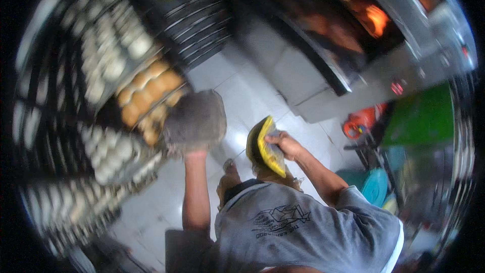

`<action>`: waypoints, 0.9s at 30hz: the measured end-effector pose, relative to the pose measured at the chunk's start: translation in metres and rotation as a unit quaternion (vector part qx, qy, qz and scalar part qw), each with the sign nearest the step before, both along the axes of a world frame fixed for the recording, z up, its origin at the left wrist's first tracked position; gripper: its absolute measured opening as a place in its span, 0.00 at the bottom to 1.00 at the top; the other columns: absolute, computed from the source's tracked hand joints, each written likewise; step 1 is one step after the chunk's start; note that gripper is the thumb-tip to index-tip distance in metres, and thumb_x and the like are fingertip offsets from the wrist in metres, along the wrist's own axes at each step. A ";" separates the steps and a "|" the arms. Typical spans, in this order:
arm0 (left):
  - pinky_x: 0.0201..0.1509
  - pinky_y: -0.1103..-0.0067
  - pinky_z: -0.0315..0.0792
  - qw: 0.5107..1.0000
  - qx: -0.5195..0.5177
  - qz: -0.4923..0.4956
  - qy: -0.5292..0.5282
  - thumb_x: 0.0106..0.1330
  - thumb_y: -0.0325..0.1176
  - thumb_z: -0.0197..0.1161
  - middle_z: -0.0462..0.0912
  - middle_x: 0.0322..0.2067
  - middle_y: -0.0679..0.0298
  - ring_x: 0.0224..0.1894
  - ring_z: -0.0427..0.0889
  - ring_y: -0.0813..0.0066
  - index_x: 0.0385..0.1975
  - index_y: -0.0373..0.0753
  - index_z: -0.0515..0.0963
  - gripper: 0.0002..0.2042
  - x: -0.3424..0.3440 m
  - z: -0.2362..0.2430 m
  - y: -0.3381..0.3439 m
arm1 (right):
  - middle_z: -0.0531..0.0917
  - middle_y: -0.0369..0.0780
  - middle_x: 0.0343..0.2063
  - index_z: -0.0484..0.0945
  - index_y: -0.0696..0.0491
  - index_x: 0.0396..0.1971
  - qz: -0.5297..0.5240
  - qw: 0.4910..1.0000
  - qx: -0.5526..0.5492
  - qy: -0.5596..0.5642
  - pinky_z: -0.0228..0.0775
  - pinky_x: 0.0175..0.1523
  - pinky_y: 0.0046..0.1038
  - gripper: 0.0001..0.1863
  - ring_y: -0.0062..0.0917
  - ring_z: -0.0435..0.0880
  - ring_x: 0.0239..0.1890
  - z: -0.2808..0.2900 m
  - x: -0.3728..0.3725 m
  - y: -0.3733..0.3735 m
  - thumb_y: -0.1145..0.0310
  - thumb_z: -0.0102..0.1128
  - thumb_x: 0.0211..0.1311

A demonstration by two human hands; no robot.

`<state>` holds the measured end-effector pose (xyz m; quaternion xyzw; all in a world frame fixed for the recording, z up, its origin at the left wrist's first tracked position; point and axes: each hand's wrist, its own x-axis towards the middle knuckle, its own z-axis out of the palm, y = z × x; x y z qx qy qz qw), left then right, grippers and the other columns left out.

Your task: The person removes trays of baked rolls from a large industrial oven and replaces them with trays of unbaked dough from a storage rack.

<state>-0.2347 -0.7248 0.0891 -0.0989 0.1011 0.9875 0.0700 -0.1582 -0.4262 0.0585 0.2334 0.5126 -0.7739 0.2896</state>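
My left hand (pixel 196 154) reaches up to the rack and is closed on a dark brown cloth oven pad (pixel 198 117), which hides its fingers. Beside that pad, a tray of golden-brown buns (pixel 150 87) sits in the rack; the pad overlaps its near edge, and I cannot tell if they touch. My right hand (pixel 287 145) pinches a folded oven pad (pixel 266 147) with a yellow border, held in front of my body over the floor.
The tall rack at left holds trays of pale dough pieces (pixel 108 154). At upper right an oven (pixel 323 65) glows orange inside. Slotted dark racking (pixel 197 25) stands at the back. A red cylinder (pixel 361 121), a green panel (pixel 422 116) and a teal tub (pixel 375 186) are at right.
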 end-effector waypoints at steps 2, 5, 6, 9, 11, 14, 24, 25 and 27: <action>0.71 0.57 0.61 0.998 0.013 -0.049 -0.048 0.70 0.55 0.52 0.68 0.65 0.56 0.67 0.65 0.52 0.65 0.40 0.66 0.30 -0.007 0.005 0.045 | 0.84 0.39 0.38 0.76 0.62 0.47 -0.015 0.999 -0.037 0.013 0.80 0.43 0.31 0.20 0.26 0.85 0.36 0.022 0.018 0.026 0.64 0.68 0.62; 0.70 0.58 0.62 0.989 -0.001 -0.143 -0.040 0.70 0.54 0.53 0.69 0.64 0.57 0.66 0.66 0.54 0.64 0.41 0.67 0.29 -0.055 0.025 0.120 | 0.84 0.38 0.40 0.76 0.60 0.50 0.006 0.997 -0.032 0.071 0.76 0.50 0.25 0.22 0.22 0.83 0.41 0.065 0.031 0.070 0.64 0.69 0.61; 0.70 0.58 0.62 0.985 -0.011 -0.171 -0.020 0.70 0.54 0.53 0.69 0.64 0.57 0.66 0.67 0.55 0.64 0.41 0.67 0.29 -0.078 0.040 0.149 | 0.84 0.38 0.40 0.76 0.60 0.50 -0.002 0.995 -0.037 0.094 0.75 0.51 0.25 0.22 0.22 0.82 0.42 0.081 0.031 0.087 0.64 0.69 0.61; 0.69 0.59 0.63 0.970 -0.045 -0.235 0.044 0.70 0.54 0.53 0.70 0.62 0.57 0.65 0.68 0.57 0.63 0.41 0.68 0.28 -0.145 0.092 0.238 | 0.84 0.37 0.41 0.77 0.60 0.50 -0.025 0.984 -0.036 0.174 0.72 0.54 0.26 0.22 0.19 0.80 0.44 0.115 0.029 0.128 0.63 0.70 0.60; 0.69 0.59 0.64 0.959 -0.077 -0.259 0.082 0.71 0.54 0.53 0.71 0.62 0.57 0.64 0.69 0.59 0.62 0.42 0.69 0.27 -0.193 0.127 0.304 | 0.84 0.37 0.41 0.78 0.61 0.48 -0.067 0.971 -0.013 0.231 0.72 0.51 0.24 0.24 0.20 0.81 0.42 0.138 0.023 0.158 0.64 0.72 0.57; 0.68 0.60 0.65 0.950 -0.132 -0.260 0.111 0.71 0.53 0.53 0.72 0.60 0.58 0.63 0.70 0.61 0.61 0.42 0.70 0.26 -0.259 0.170 0.400 | 0.84 0.37 0.42 0.79 0.61 0.47 -0.136 0.947 0.014 0.290 0.71 0.51 0.25 0.23 0.21 0.80 0.43 0.153 0.021 0.199 0.64 0.73 0.55; 0.65 0.62 0.68 0.903 -0.385 -0.142 0.128 0.71 0.49 0.54 0.74 0.58 0.56 0.60 0.73 0.61 0.59 0.40 0.71 0.23 -0.439 0.171 0.619 | 0.84 0.38 0.41 0.78 0.61 0.47 -0.327 0.885 0.093 0.318 0.71 0.51 0.26 0.20 0.20 0.80 0.44 0.177 0.020 0.222 0.67 0.71 0.58; 0.64 0.62 0.68 0.893 -0.403 -0.145 0.134 0.71 0.48 0.54 0.74 0.58 0.56 0.59 0.73 0.61 0.59 0.39 0.71 0.23 -0.449 0.165 0.634 | 0.84 0.39 0.41 0.79 0.61 0.45 -0.357 0.882 0.093 0.293 0.72 0.51 0.26 0.19 0.21 0.80 0.43 0.181 0.016 0.218 0.68 0.71 0.57; 0.64 0.63 0.69 0.876 -0.429 -0.162 0.148 0.71 0.47 0.54 0.75 0.57 0.56 0.59 0.73 0.61 0.58 0.39 0.72 0.23 -0.470 0.158 0.654 | 0.84 0.38 0.40 0.78 0.61 0.45 -0.411 0.865 0.117 0.265 0.72 0.49 0.25 0.17 0.20 0.81 0.41 0.194 0.002 0.207 0.70 0.70 0.58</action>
